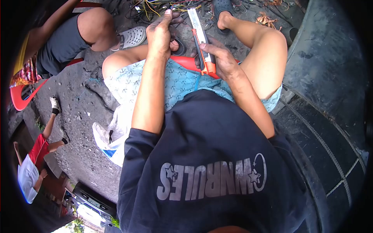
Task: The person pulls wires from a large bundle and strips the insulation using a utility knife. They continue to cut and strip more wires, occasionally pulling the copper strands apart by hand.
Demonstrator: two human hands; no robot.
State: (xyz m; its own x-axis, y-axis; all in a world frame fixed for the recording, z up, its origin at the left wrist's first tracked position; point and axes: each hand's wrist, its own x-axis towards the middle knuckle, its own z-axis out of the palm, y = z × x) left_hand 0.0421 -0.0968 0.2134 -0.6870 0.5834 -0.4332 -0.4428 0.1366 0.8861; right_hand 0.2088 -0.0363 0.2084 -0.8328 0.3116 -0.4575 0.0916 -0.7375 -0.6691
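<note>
My right hand (221, 58) is wrapped around a large orange and black utility knife (205, 56), thumb along its side. Its wide blade (196, 21) is extended and points away from me. Beside it, my left hand (159, 37) is closed, with thumb and fingers pinched near the top edge of the view. What the left fingers hold, if anything, is too small to make out. Both hands look smudged with dark dirt. Just past them, yellow and dark wires (155, 7) lie on the ground. Something red (182, 61) shows between my legs, under the knife.
Another person's knee (95, 25) and grey clog (133, 37) are close on my left. Farther left, a person in red shorts (39, 149) is on the gravel. A white plastic bag (112, 134) lies by my left side. A dark surface with ropes (322, 112) flanks my right.
</note>
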